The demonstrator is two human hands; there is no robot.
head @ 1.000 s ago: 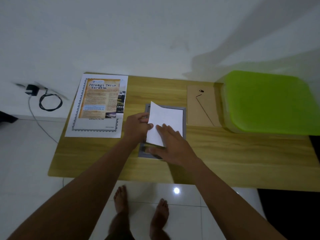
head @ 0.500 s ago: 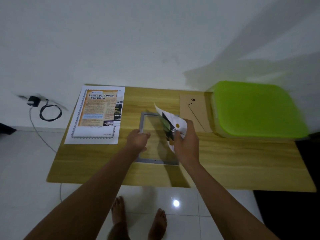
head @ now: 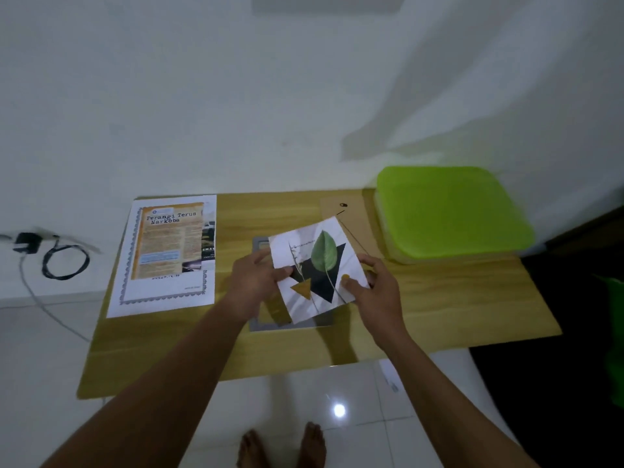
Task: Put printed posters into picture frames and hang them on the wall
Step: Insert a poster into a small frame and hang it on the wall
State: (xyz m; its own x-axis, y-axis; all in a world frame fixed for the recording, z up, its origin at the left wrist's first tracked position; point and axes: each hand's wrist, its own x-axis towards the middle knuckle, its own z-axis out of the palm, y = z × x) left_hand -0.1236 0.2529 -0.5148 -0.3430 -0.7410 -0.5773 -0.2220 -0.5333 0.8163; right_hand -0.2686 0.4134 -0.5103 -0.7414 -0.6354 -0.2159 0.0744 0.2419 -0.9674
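Both hands hold a small printed poster with a green leaf and dark triangles, picture side up, tilted above the table. My left hand pinches its left edge and my right hand pinches its right edge, thumb on the print. Under it lies a grey picture frame, mostly hidden by the poster and my hands. The frame's brown backing board with a hanging wire lies behind, beside a green lid. A larger poster titled "Perangi Terus Narkoba" lies flat on the table's left part.
The wooden table stands against a white wall. A lime-green lidded box fills its back right corner. A black charger and cable lie on the tiled floor at left. My bare feet show below the table's front edge.
The small sheet lay blank side up on the frame; my right hand lifted and turned it over, and now both hands hold it picture side up above the frame.
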